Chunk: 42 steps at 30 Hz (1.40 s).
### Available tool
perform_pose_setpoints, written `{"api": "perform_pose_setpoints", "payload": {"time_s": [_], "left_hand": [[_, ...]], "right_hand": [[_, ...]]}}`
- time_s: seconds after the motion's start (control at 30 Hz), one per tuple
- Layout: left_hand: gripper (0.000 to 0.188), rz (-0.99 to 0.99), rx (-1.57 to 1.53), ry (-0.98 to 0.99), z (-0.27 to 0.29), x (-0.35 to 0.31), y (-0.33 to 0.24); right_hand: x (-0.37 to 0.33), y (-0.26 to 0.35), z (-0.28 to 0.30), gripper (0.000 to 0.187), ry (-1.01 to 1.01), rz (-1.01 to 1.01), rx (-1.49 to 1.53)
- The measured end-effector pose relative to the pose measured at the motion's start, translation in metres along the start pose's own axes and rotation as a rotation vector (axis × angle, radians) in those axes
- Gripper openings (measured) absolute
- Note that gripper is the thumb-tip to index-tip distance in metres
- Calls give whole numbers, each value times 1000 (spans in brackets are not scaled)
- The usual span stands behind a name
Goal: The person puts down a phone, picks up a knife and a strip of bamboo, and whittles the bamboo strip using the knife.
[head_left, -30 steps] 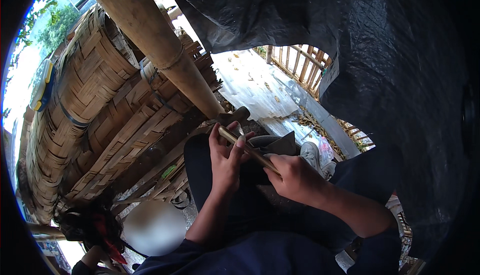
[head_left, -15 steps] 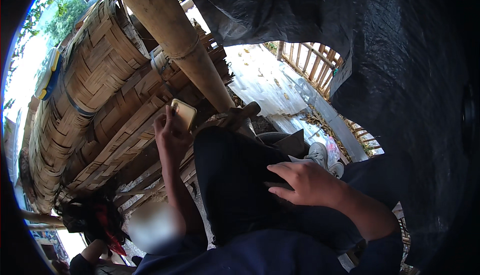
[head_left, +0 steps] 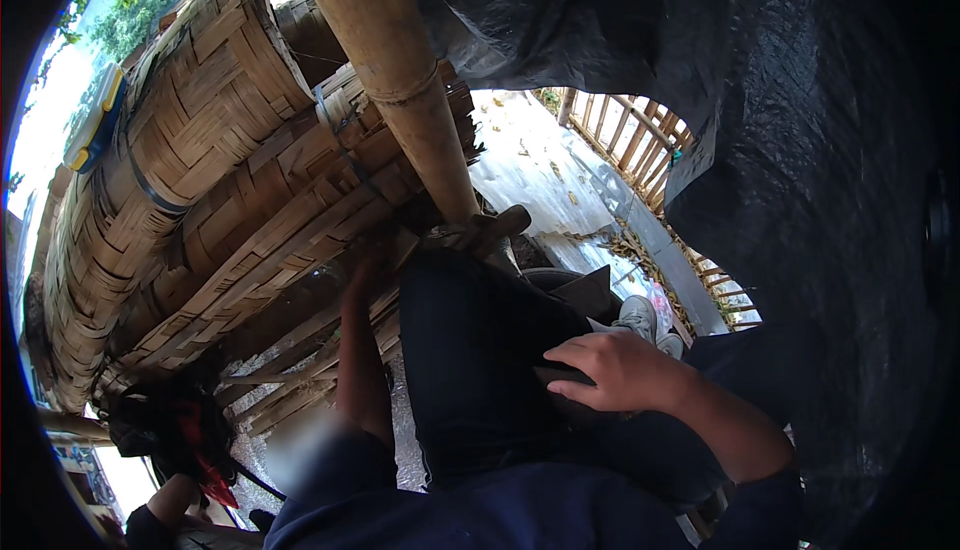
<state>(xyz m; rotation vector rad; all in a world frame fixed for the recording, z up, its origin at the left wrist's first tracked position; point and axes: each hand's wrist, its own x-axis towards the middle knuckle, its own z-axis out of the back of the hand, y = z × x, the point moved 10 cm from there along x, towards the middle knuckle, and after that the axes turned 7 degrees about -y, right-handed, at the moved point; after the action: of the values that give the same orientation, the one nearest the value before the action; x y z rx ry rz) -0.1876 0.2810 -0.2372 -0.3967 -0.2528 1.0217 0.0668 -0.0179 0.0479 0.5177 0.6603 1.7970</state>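
Observation:
My left hand [head_left: 372, 262] is in the shade beside my knee, by the bamboo pole's foot. It grips a smartphone [head_left: 402, 248], of which only a dim tan edge shows; the fingers are mostly lost in shadow. My right hand [head_left: 622, 374] lies over my lap, thumb and fingers bent round a dark, flat-edged thing [head_left: 562, 386] whose kind I cannot make out. Beyond its fingertips a small pale tip [head_left: 598, 326] pokes out.
Rolled woven bamboo mats [head_left: 215, 100] lie at left, with a blue-and-yellow case [head_left: 97, 122] on them. A thick bamboo pole [head_left: 385, 60] slants down beside them. Black plastic sheeting [head_left: 790, 150] hangs at right. Another person's hand [head_left: 175, 500] shows at lower left.
My left hand has lowered the smartphone from in front of the mats into the shade by my knee. The view has shifted a little; my right hand stays nearly in place.

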Motion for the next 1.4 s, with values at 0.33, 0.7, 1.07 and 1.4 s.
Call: {"api": "perform_pose_setpoints", "payload": {"time_s": [0.33,0.7,1.07,1.4], "left_hand": [[48,51,-420,199,-13,0,-22],[47,96,-146,151,18,-15,-20],[49,7,-306,-104,38,-104,-104],[41,252,56,-547,111,-141,-70]], "right_hand": [[5,-6,-6,37,32,-48,32],[5,-3,-11,36,87,-79,46],[-1,7,-2,36,19,8,22],[-14,12,3,35,5,14,0]]}}
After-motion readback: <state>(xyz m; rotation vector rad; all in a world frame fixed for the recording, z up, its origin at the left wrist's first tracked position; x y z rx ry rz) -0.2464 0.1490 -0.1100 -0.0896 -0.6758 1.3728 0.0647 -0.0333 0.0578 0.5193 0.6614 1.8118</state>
